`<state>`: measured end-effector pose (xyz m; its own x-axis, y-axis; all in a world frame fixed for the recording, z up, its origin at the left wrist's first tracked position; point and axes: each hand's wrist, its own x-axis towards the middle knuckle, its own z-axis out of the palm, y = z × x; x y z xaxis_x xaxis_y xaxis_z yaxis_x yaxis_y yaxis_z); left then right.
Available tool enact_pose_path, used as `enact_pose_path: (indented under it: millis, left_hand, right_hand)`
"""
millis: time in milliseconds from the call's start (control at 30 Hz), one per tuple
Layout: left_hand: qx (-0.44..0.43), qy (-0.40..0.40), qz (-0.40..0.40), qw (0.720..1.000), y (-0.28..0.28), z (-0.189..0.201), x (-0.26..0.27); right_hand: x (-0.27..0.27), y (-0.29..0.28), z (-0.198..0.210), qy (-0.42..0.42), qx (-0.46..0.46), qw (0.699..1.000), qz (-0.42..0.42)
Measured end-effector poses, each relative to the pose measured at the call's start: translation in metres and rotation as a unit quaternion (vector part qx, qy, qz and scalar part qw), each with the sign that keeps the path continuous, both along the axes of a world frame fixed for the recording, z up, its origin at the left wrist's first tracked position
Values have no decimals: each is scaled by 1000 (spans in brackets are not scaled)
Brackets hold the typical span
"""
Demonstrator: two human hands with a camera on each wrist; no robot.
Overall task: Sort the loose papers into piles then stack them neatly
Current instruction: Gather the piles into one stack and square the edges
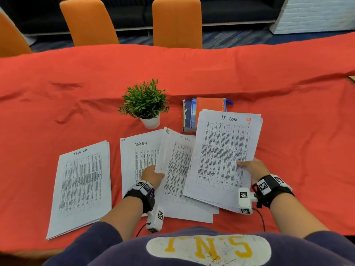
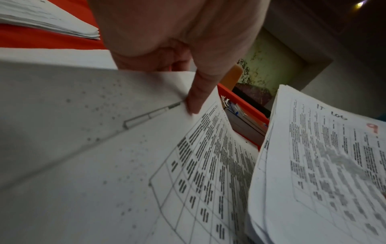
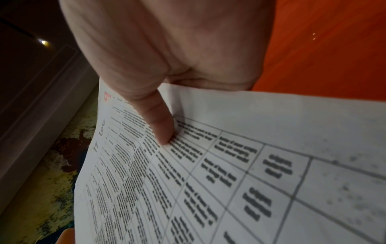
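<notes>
From overhead, on wrinkled red cloth (image 1: 57, 104), the right hand (image 1: 253, 168) grips a printed "IT Log" sheaf (image 1: 224, 158) at three o'clock. At the left wrist, the left hand (image 2: 167, 41) pinches a curling sheet (image 2: 104, 132). At the right wrist, the thumb (image 3: 158, 125) presses gridded paper.

Both forearms reach forward from the body, each wrist wrapped in a black strap. The left hand (image 1: 152, 176) pinches the lifted edge of a sheet (image 1: 176, 166), thumb on top. The right hand (image 1: 253, 168), right of that sheet, grips a paper stack (image 1: 224, 150), thumb pressed on its top page.
</notes>
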<state>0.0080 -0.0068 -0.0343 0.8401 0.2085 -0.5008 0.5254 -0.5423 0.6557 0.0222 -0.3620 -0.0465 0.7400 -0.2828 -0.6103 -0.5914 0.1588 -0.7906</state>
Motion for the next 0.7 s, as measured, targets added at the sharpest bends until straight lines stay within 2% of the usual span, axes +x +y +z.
enact_pose_path:
  millis: [67,200,333,467,567,700]
  left_hand:
    - [15,-11,-28,999,2,0,-2]
    - [10,-47,-26,999,6,5,-2]
    - [-95,-85,-8,992,9,16,-3]
    - [-193,-89,23,977,2,30,-7]
    - [-232,-79,37,969,-3,31,-8]
    - [-208,-94,36,973,-4,26,-8]
  right_hand:
    - [-2,-1,5,-7,17,1000,-5]
    - [-6,6,17,-23,46,999,-4]
    - [-7,22,23,-28,84,996,5]
    - [-5,38,25,-35,94,995,22]
    - [-2,44,26,-45,69,996,42]
    - [2,41,24,-60,-1,996,66]
